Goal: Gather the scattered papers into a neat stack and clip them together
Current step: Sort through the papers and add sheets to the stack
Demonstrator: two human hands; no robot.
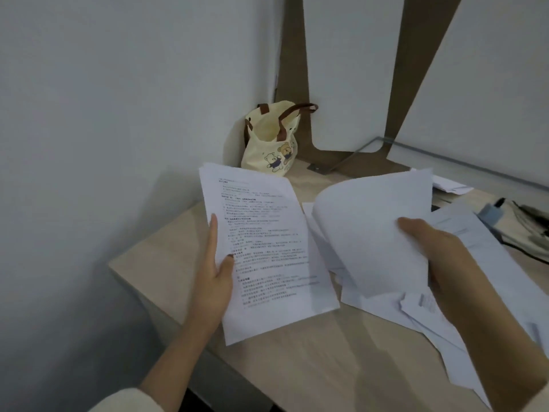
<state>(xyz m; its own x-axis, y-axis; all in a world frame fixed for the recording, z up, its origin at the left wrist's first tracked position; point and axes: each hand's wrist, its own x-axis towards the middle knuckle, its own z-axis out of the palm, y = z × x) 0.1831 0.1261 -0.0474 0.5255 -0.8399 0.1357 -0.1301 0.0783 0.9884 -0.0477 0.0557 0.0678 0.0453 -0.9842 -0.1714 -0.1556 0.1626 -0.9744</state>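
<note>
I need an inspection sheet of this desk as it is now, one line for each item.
Surface: light wooden desk, partly covered with paper.
Job's things: printed sheets in left hand; curled blank sheets in right hand; loose papers lying unstacked at right. No clip seen.
Clutter: bear-print tote bag in corner; blue-capped marker at right edge.
Fingers: both hands closed on paper.
Cables: dark cord, possibly, at right edge.
Surroundings: white wall, brown panel.
</note>
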